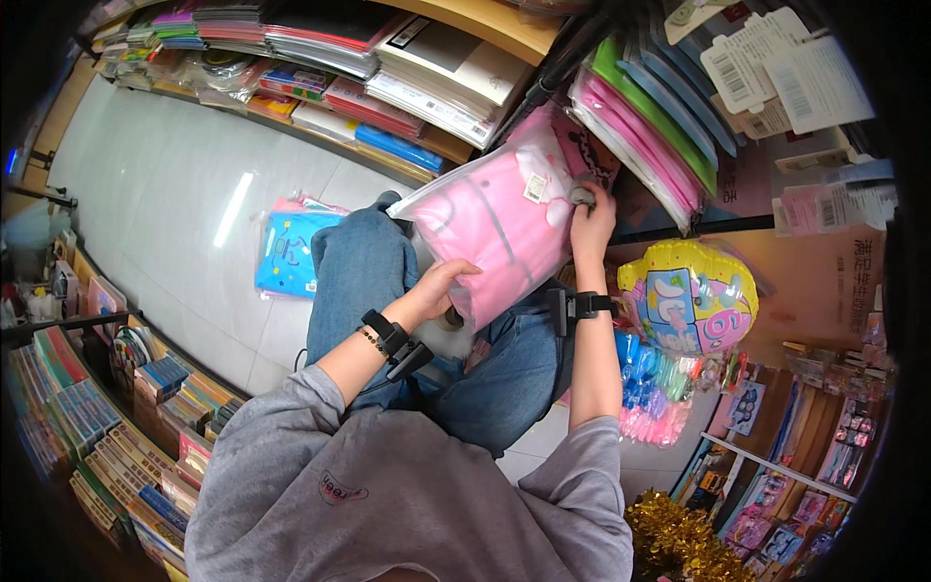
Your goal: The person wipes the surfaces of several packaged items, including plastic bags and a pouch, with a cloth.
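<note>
A pink item folded in a clear plastic bag (480, 228), with a white label on its face, lies tilted across my lap and reaches up to the shelf side. My left hand (441, 288) grips its near edge, thumb on top and fingers hidden beneath. At the upper right side of the bag, my right hand (592, 225) is closed round a small crumpled grey cloth (584, 192) that presses on the plastic. Blue jeans (364, 257) show under the bag.
A blue bagged item (288, 254) lies on the tiled floor to the left. Bagged pink and green goods (650, 126) hang at the right, above a yellow foil balloon (689, 296). Shelves with paper stacks (436, 78) stand ahead; rows of books (107, 427) fill the lower left.
</note>
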A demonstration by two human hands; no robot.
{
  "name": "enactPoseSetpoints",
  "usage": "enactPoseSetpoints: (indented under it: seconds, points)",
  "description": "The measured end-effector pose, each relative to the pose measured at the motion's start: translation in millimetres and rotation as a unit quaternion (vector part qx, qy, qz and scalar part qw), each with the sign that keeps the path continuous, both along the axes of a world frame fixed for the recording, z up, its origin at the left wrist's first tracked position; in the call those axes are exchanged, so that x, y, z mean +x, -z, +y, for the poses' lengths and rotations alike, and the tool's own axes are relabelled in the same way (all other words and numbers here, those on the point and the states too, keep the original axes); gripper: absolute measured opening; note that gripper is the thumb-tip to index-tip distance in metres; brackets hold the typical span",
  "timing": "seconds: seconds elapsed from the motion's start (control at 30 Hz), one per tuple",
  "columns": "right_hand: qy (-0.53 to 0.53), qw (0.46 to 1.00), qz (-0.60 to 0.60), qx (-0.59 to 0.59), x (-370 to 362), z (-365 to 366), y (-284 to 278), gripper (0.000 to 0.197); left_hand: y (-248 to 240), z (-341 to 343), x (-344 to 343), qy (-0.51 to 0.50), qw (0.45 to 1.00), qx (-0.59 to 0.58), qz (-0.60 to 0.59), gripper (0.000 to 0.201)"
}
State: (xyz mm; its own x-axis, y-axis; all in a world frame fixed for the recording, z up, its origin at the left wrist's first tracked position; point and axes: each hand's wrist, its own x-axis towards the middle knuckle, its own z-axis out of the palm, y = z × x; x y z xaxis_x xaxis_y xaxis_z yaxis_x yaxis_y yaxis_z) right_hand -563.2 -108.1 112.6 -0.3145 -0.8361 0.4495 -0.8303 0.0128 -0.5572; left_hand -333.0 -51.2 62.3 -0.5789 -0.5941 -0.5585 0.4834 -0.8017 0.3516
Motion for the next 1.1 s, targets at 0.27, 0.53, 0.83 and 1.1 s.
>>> enactPoseSetpoints:
  seconds: [0.27, 0.53, 0.83, 1.1]
  points:
    - [-0.422, 0.9, 0.11, 0.021, 134.4, 45.7, -25.6, 0.029, 7.3, 6.6, -0.1, -0.037, 0.997, -0.044, 0.058, 0.029]
    - [-0.413, 0.902, 0.115, 0.041, 120.1, 1.1, -18.0, 0.02, 12.9, -0.8, -2.1, -0.025, 0.998, -0.024, 0.05, 0.031]
    - [-0.272, 0.947, 0.168, 0.032, 56.1, -49.1, -25.4, 0.022, 18.1, 3.7, -1.5, -0.033, 0.999, -0.017, 0.036, 0.029]
    - [-0.144, 0.981, 0.115, 0.052, 11.8, -70.7, -2.8, 0.026, 19.0, 3.2, 1.9, -0.023, 0.998, -0.023, 0.049, 0.03]
